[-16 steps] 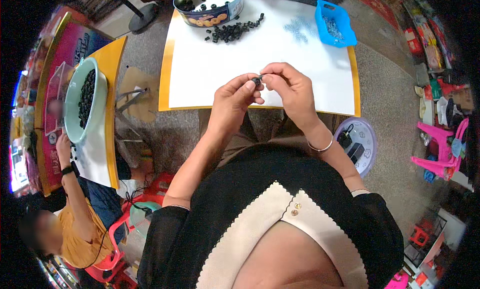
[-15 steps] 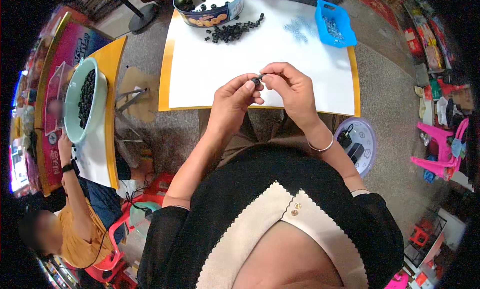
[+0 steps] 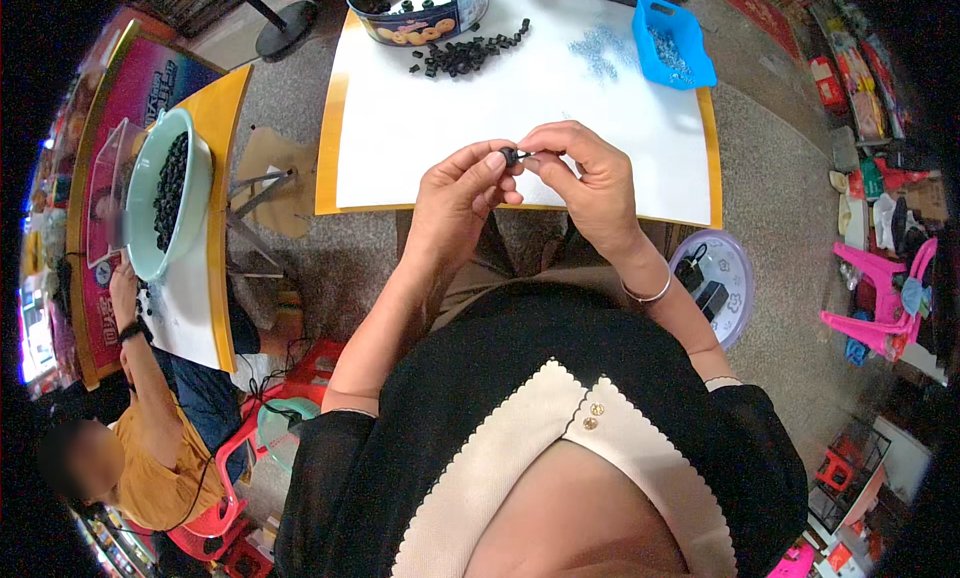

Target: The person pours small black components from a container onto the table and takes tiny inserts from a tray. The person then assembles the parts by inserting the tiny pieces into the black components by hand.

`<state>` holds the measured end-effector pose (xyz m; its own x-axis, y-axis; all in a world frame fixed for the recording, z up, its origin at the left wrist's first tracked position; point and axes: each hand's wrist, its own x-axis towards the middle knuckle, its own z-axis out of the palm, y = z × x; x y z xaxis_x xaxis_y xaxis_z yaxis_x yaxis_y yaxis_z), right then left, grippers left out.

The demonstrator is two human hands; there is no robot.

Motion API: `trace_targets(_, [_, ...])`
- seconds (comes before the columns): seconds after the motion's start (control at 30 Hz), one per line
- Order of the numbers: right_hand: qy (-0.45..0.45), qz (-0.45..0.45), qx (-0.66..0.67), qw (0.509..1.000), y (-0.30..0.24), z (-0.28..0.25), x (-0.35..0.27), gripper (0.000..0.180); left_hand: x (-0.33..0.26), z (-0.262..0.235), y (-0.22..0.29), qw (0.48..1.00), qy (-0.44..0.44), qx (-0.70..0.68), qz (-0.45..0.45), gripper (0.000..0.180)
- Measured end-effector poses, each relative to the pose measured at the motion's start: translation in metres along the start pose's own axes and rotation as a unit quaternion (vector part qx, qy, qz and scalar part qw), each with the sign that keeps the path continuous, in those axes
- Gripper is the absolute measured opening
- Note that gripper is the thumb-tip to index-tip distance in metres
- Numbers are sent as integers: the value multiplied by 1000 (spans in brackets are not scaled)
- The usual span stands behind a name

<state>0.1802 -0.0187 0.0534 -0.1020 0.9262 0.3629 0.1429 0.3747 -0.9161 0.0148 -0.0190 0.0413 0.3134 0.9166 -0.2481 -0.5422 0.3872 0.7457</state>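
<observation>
Over the near edge of the white-topped table, my left hand (image 3: 465,183) pinches a small round black part (image 3: 509,157) between thumb and fingers. My right hand (image 3: 585,173) is closed on a thin dark piece (image 3: 527,156) that meets the black part from the right; its kind is too small to make out. Farther back on the table lies a pile of small black parts (image 3: 465,58). Behind it stands a round blue tin (image 3: 430,25) with more black parts inside. A blue plastic tray (image 3: 655,63) at the far right holds small clear bits.
Small bluish bits (image 3: 600,53) lie scattered left of the tray. A lilac basin (image 3: 738,288) with dark items sits on the floor at right. On the left, another person (image 3: 165,448) sits at a second table with a pale green basin (image 3: 200,198) of black parts.
The thin dark piece now shows more plainly between my two hands, which stay close together over the table edge. At left, the other person's hand has shifted slightly beside the basin.
</observation>
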Motion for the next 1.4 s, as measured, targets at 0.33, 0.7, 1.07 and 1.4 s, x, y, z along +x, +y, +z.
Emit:
trace_targets(0.33, [-18, -135, -171, 976, -6, -1, 1, 19, 1, 2, 2, 997, 11, 71, 22, 20])
trace_targets(0.7, [-8, -227, -201, 953, 10, 5, 5, 19, 11, -7, -5, 995, 1, 89, 36, 26])
trace_targets(1.07, [-32, -59, -129, 989, 11, 3, -6, 16, 13, -4, 5, 973, -46, 220, -42, 24])
trace_targets(1.4, [-31, -29, -130, 991, 18, -1, -11, 14, 15, -9, -6, 984, 15, 178, 12, 21])
